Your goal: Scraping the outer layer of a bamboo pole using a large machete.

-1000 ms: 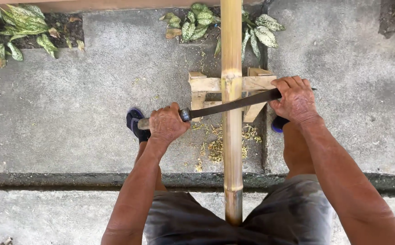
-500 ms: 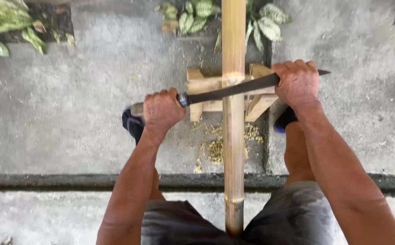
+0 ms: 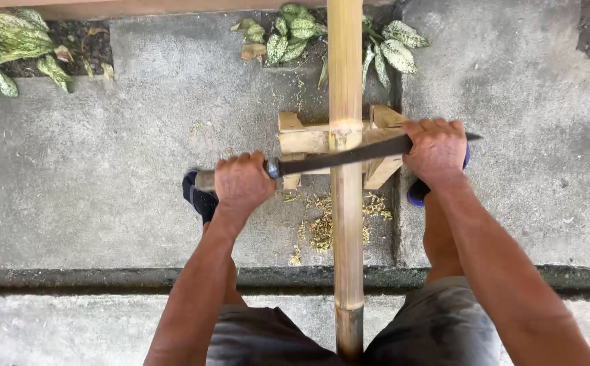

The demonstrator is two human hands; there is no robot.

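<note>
Here, a bamboo pole [image 3: 346, 203] rests on a low wooden stand [image 3: 308, 139] on the concrete floor [image 3: 105, 169]. The left hand [image 3: 242, 183] clenches a long blade's [image 3: 349, 156] handle; the right hand [image 3: 436, 148] grips its tip. Shavings [image 3: 322, 230] lie below, so the scraping appears underway, with most of the pole left.

An outdoor yard or patio used as a makeshift work spot, not a fitted workshop. The ground is rough grey concrete slabs [image 3: 105, 169] with a drain gap [image 3: 105, 278] running nearer the person than the gripped blade. Beyond the grip, spotted-leaf plants [image 3: 288, 30] grow in soil; bamboo shavings [image 3: 322, 227] lie just below it beside a small wooden stand [image 3: 308, 139].
</note>
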